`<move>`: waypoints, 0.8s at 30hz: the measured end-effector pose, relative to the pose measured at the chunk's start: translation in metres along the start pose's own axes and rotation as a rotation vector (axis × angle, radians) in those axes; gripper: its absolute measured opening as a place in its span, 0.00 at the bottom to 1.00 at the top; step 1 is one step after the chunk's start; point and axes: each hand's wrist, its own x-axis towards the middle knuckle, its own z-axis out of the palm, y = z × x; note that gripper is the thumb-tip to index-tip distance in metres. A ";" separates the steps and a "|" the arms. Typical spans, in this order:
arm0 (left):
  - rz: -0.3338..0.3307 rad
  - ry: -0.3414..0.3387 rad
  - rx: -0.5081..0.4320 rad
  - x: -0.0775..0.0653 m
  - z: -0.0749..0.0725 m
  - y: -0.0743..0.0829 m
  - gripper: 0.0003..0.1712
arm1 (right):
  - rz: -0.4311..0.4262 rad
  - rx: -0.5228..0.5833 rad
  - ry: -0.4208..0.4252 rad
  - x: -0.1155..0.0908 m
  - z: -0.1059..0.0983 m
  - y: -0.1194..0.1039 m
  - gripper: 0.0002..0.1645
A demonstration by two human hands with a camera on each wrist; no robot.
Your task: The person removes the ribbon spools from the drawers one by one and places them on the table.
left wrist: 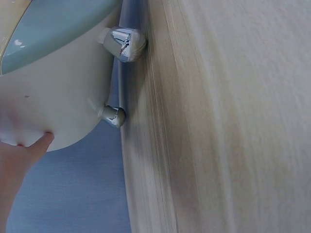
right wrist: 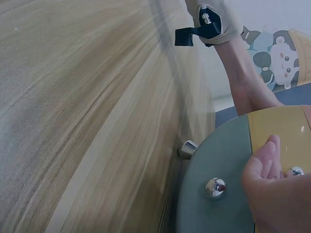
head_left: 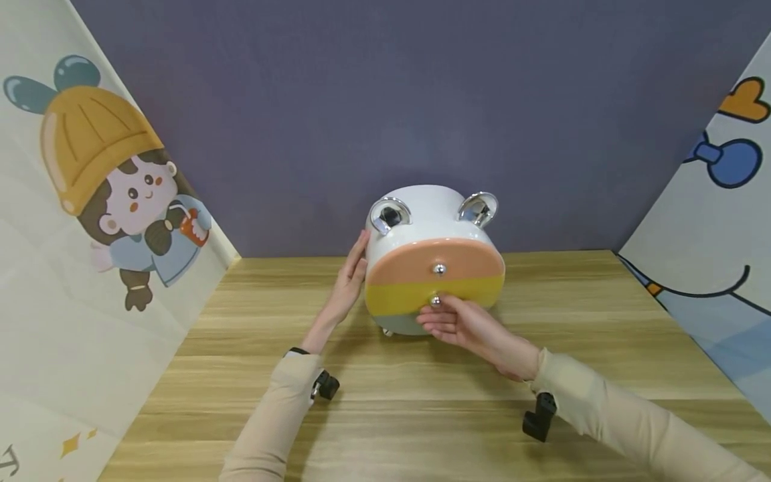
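A small oval-fronted drawer box (head_left: 427, 217) with a white glossy body stands on the table. It has two chrome ears, and its front bands are orange (head_left: 403, 262), yellow (head_left: 391, 299) and grey-green (left wrist: 63, 31). My right hand (head_left: 472, 328) is at the yellow drawer, thumb and fingers pinching its round chrome knob (head_left: 435, 301). In the right wrist view my fingers partly cover that knob (right wrist: 295, 171). My left hand (head_left: 351, 278) rests along the box's left side with its fingers stretched out; the left wrist view shows a fingertip (left wrist: 47, 137) touching the white wall.
Short chrome feet (left wrist: 114, 116) hold the box above the wood-grain table (head_left: 385, 415). A chrome knob (right wrist: 215, 187) sits on the grey-green drawer. Behind stands a dark blue-grey wall (head_left: 421, 100); cartoon-printed panels (head_left: 36, 321) flank the table.
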 end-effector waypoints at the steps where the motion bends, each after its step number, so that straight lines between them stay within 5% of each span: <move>1: 0.005 0.002 0.000 0.000 0.000 0.000 0.30 | -0.002 0.002 -0.003 0.000 0.000 0.000 0.26; 12: 0.001 0.003 0.017 0.000 0.000 0.001 0.30 | -0.031 0.042 -0.010 -0.002 0.000 0.001 0.22; 19: 0.018 0.025 0.018 0.006 0.001 -0.030 0.31 | -0.035 0.070 -0.007 -0.005 -0.001 0.004 0.20; 24: 0.044 0.030 0.009 0.006 0.001 -0.036 0.30 | -0.028 0.073 -0.014 -0.007 -0.001 0.005 0.20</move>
